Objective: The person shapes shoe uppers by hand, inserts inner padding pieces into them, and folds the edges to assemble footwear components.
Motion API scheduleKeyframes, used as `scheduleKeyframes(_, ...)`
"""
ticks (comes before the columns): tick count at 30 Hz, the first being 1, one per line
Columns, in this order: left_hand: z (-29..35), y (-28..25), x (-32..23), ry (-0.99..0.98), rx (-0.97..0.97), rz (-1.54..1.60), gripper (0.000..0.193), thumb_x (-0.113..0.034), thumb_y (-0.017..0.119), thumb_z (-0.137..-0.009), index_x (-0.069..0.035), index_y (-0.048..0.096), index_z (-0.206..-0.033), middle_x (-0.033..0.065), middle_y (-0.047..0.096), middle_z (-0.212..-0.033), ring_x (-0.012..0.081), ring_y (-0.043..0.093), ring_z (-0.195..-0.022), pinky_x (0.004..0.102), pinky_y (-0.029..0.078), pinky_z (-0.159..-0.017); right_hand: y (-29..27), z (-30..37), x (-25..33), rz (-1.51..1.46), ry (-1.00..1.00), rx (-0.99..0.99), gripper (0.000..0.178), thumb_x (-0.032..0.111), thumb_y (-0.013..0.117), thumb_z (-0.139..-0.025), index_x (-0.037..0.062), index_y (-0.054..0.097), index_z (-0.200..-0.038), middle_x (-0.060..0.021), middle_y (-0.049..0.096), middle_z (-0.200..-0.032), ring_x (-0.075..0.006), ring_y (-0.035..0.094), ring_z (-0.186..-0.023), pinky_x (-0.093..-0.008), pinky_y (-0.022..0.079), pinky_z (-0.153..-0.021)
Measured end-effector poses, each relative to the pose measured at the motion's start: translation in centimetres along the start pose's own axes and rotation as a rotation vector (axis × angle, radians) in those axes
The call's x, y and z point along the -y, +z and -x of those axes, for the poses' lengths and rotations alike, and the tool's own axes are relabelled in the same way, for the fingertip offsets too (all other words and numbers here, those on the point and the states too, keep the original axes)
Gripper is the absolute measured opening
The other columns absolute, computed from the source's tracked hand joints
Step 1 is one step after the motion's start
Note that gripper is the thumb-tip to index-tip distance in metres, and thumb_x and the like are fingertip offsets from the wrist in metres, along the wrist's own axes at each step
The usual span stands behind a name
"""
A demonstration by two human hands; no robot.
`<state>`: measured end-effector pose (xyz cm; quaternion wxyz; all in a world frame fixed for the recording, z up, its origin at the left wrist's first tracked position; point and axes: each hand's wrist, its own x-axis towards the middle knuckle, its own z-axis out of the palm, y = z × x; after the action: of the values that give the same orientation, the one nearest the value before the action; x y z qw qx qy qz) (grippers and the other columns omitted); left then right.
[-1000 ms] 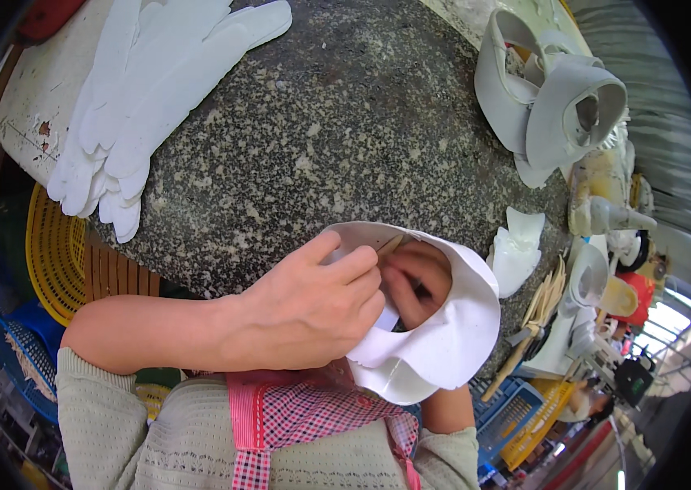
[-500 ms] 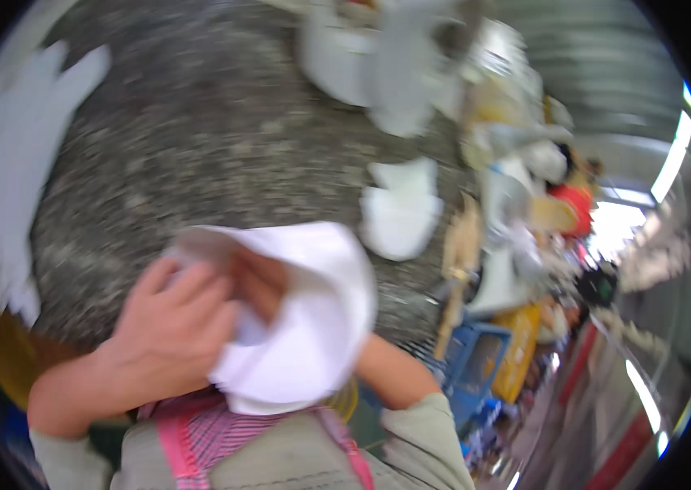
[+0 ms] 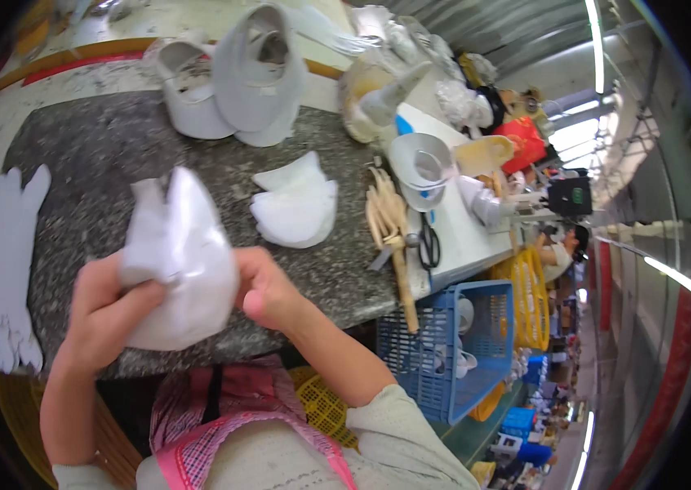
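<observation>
Over the near edge of the dark speckled stone slab, a white shoe upper is held up in both hands. My left hand is closed on its left side, thumb pressed against the near face. At its right side, my right hand is closed against the upper, its fingertips hidden behind it. Flat white cut pieces lie on the slab just beyond my right hand. To the left is an overlapping row of long white pieces. Several white uppers stand together at the far side.
On the right are a wooden-handled tool beside pale finger-like pieces, black-handled scissors, a white round container and a stained pot. A blue basket stands below the table's right edge. Another person is farther off.
The upper has turned from showing its opening to standing upright, and has moved left. My right hand has come out from inside or behind it. The head view has shifted and sharpened.
</observation>
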<state>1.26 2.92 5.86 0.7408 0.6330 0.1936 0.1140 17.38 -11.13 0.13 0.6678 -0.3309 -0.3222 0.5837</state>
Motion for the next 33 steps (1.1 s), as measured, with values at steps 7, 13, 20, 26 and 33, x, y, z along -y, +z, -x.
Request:
scheduleKeyframes(7, -0.7, 1.1, -1.6, 0.163, -0.038, -0.285, 0.017, -0.016, 0.06, -0.087, 0.0, 0.061, -0.086, -0.0007, 0.059, -0.071, 0.0036, 0.05, -0.068, 0.023, 0.041, -0.058, 3.5, 1.0, 1.4, -0.183, 0.051, -0.22, 0.079, 0.021, 0.069, -0.065, -0.0097, 0.035, -0.13, -0.0207, 0.051, -0.123, -0.0313, 0.053, -0.113, -0.0404, 0.042, -0.1)
scheduleKeyframes(13, -1.2, 1.8, 0.4, 0.305, -0.323, -0.519, 0.017, -0.019, 0.059, -0.089, -0.002, 0.06, -0.086, 0.0028, 0.055, -0.063, 0.0055, 0.045, -0.059, 0.0229, 0.04, -0.056, 6.3, 1.8, -0.5, -0.069, -0.128, -0.333, 0.073, 0.016, 0.067, -0.072, -0.0083, 0.033, -0.131, -0.0196, 0.048, -0.126, -0.031, 0.05, -0.116, -0.0433, 0.04, -0.101)
scheduleKeyframes(20, 1.0, 1.4, -1.3, 0.891, -0.622, -0.751, 0.021, -0.02, 0.072, -0.076, -0.004, 0.064, -0.086, 0.0067, 0.059, -0.074, 0.0151, 0.056, -0.065, 0.0278, 0.045, -0.056, 5.9, 1.9, -1.2, -0.247, -0.234, -0.346, 0.064, 0.018, 0.062, -0.081, -0.0019, 0.033, -0.134, -0.0161, 0.047, -0.129, -0.0306, 0.047, -0.121, -0.0472, 0.036, -0.104)
scheduleKeyframes(26, 3.3, 3.5, 2.1, 0.934, -0.497, -0.79, 0.046, -0.029, 0.081, -0.061, -0.002, 0.066, -0.096, 0.01, 0.062, -0.082, 0.0219, 0.06, -0.074, 0.0308, 0.049, -0.064, 7.2, 1.4, -1.5, -0.393, -0.207, -0.351, 0.057, 0.017, 0.06, -0.085, 0.0003, 0.035, -0.133, -0.0149, 0.049, -0.127, -0.0296, 0.048, -0.118, -0.0457, 0.039, -0.101)
scheduleKeyframes(33, 3.5, 3.7, 2.6, 0.647, -0.406, -0.692, 0.031, -0.02, 0.079, -0.063, -0.007, 0.067, -0.088, 0.0037, 0.063, -0.08, 0.0184, 0.059, -0.068, 0.0287, 0.042, -0.064, 6.4, 1.2, -2.5, -0.346, -0.361, -0.408, 0.053, 0.009, 0.066, -0.079, -0.0002, 0.044, -0.126, -0.0122, 0.057, -0.115, -0.0267, 0.057, -0.106, -0.0426, 0.045, -0.095)
